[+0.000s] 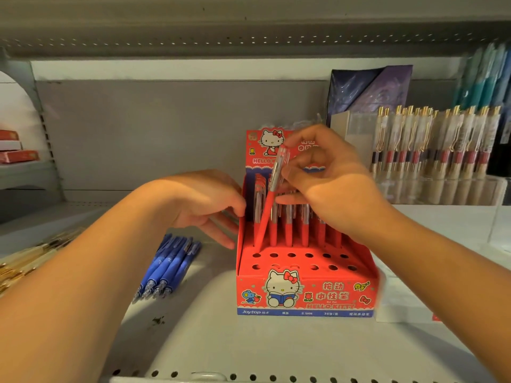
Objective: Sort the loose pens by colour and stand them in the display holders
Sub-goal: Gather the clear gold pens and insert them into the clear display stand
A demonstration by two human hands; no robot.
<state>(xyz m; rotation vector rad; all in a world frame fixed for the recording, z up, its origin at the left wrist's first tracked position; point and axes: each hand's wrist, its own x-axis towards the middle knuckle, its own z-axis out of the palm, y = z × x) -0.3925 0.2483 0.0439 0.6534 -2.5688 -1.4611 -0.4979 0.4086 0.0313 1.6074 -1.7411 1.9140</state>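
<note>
Pinching the tilted red pen (266, 210) by its clear barrel with the right hand (333, 186), tip at the leftmost hole of the Hello Kitty display holder (305, 295). Bracing its left wall with the left hand (203, 201), fingers straight. Worth righting the pen before pressing down.

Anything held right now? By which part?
Right hand pinches a red pen by its clear upper end. Left hand holds nothing, just touches the side of the red holder.

shelf (221, 341) bears red display holder (304, 294) and blue pens (166, 266).

Tilted red pen (266, 211), tip in red holder (304, 288) hole; blue pens (168, 266) loose beside holder
</note>
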